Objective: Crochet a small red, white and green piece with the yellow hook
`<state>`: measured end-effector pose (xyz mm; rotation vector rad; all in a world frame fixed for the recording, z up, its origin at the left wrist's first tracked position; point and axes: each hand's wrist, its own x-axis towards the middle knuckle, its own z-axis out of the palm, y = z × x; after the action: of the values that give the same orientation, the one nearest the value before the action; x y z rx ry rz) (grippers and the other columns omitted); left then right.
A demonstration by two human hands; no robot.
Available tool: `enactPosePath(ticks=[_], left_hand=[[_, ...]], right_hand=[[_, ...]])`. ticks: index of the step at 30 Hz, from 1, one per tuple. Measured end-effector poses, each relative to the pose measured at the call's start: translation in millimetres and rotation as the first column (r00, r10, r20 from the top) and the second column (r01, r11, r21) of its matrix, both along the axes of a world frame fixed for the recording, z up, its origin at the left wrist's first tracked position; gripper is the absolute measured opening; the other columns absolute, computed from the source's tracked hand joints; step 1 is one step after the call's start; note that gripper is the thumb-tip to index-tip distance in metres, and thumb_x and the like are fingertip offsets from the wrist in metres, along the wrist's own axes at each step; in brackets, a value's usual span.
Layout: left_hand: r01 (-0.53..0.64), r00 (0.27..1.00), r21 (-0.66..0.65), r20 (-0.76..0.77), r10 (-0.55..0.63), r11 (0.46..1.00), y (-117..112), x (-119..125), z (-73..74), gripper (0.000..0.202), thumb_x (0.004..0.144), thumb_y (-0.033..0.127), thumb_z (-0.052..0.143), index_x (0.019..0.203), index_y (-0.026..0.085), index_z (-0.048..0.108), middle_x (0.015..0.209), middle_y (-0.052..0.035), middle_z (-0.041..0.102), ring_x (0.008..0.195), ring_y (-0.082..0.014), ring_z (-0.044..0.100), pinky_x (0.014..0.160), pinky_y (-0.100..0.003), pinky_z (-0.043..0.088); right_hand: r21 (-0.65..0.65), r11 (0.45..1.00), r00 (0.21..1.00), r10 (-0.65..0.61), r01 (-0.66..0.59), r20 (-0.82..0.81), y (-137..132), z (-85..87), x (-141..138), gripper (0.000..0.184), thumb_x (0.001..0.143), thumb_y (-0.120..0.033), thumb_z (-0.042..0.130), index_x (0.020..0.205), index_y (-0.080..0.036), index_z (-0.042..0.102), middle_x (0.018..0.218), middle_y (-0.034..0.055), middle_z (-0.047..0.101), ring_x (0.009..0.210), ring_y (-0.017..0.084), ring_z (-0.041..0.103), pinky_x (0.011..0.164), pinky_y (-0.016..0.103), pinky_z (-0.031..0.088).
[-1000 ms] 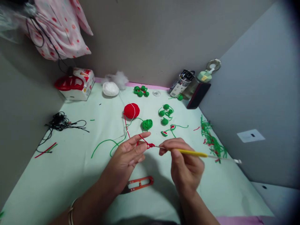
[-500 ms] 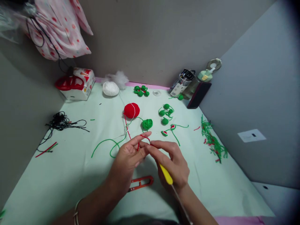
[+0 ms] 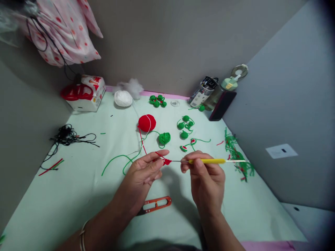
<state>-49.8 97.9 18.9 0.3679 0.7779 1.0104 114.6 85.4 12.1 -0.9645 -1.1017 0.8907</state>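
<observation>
Between the thumb and fingers of my left hand point(image 3: 146, 170) is a small red crochet piece point(image 3: 166, 161). Red yarn runs over the left index finger and back to a red yarn ball point(image 3: 147, 123). My right hand point(image 3: 206, 181) is closed around the yellow handle of a crochet hook point(image 3: 209, 161), held level. Its metal tip reaches left to the red piece; whether it sits inside a loop is too small to tell. Orange thread snips point(image 3: 157, 205) lie on the table below the hands, partly behind my left wrist.
A green yarn ball point(image 3: 164, 138), a white yarn ball point(image 3: 123, 99) and several small green crocheted pieces point(image 3: 184, 134) lie beyond the hands. Green and red yarn scraps point(image 3: 238, 158) are at the right, black cords point(image 3: 66, 134) at the left. A bottle point(image 3: 227, 87) stands at the back right.
My right hand has turned and moved right, bringing the crochet hook from steeply slanted to level. The red piece now shows at my left fingertips, where it was mostly hidden.
</observation>
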Motion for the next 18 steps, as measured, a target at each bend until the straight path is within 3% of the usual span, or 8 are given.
enactPosePath(ticks=[3, 6, 9, 12, 15, 16, 18], left_hand=[[0.007, 0.999, 0.048, -0.045, -0.005, 0.999, -3, 2, -1.7, 0.022, 0.082, 0.023, 0.084, 0.105, 0.022, 0.085, 0.07, 0.0046, 0.055, 0.053, -0.0055, 0.029, 0.06, -0.024, 0.034], [0.036, 0.993, 0.107, -0.115, -0.023, 0.994, -5, 4, -2.7, 0.034, 0.08, 0.024, 0.087, 0.114, 0.027, 0.083, 0.077, 0.002, 0.063, 0.067, -0.0104, 0.049, 0.068, -0.025, 0.04], [0.041, 0.989, 0.129, -0.147, -0.022, 0.991, -5, 4, -3.5, 0.035, 0.08, 0.028, 0.088, 0.115, 0.027, 0.083, 0.084, -0.0009, 0.07, 0.082, -0.0152, 0.059, 0.076, -0.027, 0.043], [0.021, 0.986, 0.127, -0.165, 0.001, 0.992, -4, 5, -5.0, 0.037, 0.081, 0.03, 0.088, 0.117, 0.026, 0.082, 0.08, 0.0001, 0.069, 0.069, -0.0117, 0.052, 0.061, -0.024, 0.036], [0.025, 0.998, 0.053, -0.06, -0.022, 0.998, -3, 6, -6.8, 0.037, 0.08, 0.028, 0.089, 0.116, 0.023, 0.082, 0.071, 0.0031, 0.061, 0.057, -0.0068, 0.036, 0.053, -0.022, 0.028], [0.042, 0.999, 0.025, -0.007, -0.041, 0.999, -2, 6, -7.3, 0.034, 0.08, 0.027, 0.089, 0.114, 0.021, 0.083, 0.07, 0.0035, 0.059, 0.055, -0.0057, 0.033, 0.053, -0.02, 0.028], [0.06, 0.995, -0.019, 0.079, -0.058, 0.998, 0, 4, -8.2, 0.029, 0.08, 0.023, 0.089, 0.108, 0.018, 0.084, 0.068, 0.0044, 0.056, 0.053, -0.0037, 0.028, 0.053, -0.018, 0.029]], right_hand=[[-0.032, 0.996, 0.995, 0.086, -0.088, -0.056, 2, -1.5, -2, 0.014, 0.099, -0.029, 0.068, 0.095, -0.024, 0.081, 0.084, 0.0034, 0.073, 0.068, 0.015, 0.067, 0.061, 0.029, 0.057], [-0.025, 0.994, 0.991, 0.108, -0.106, 0.077, 3, -2.5, -5, 0.014, 0.099, -0.028, 0.068, 0.099, -0.026, 0.082, 0.094, 0.0056, 0.079, 0.088, 0.02, 0.072, 0.071, 0.032, 0.06], [0.018, 0.998, 0.98, 0.062, -0.067, 0.191, 1, -1.2, -6, 0.016, 0.101, -0.023, 0.065, 0.102, -0.027, 0.081, 0.094, 0.0054, 0.08, 0.088, 0.021, 0.073, 0.072, 0.034, 0.061], [0.14, 0.987, 0.915, 0.01, -0.073, 0.404, -4, -1.4, -6, 0.026, 0.1, -0.013, 0.064, 0.111, -0.029, 0.08, 0.098, 0.006, 0.079, 0.089, 0.021, 0.073, 0.074, 0.035, 0.061], [0.284, 0.955, 0.758, -0.119, -0.09, 0.641, -10, -5.3, -6, 0.042, 0.096, -0.005, 0.065, 0.126, -0.032, 0.076, 0.111, 0.0086, 0.078, 0.097, 0.022, 0.073, 0.078, 0.038, 0.061], [0.308, 0.947, 0.741, -0.143, -0.09, 0.656, -11, -6.5, -6, 0.045, 0.095, -0.004, 0.065, 0.128, -0.032, 0.075, 0.113, 0.0091, 0.077, 0.097, 0.023, 0.073, 0.078, 0.038, 0.061], [0.298, 0.953, 0.799, -0.141, -0.049, 0.584, -10, -6.8, -4, 0.041, 0.096, -0.005, 0.063, 0.125, -0.031, 0.076, 0.107, 0.0083, 0.078, 0.092, 0.022, 0.072, 0.074, 0.037, 0.06]])
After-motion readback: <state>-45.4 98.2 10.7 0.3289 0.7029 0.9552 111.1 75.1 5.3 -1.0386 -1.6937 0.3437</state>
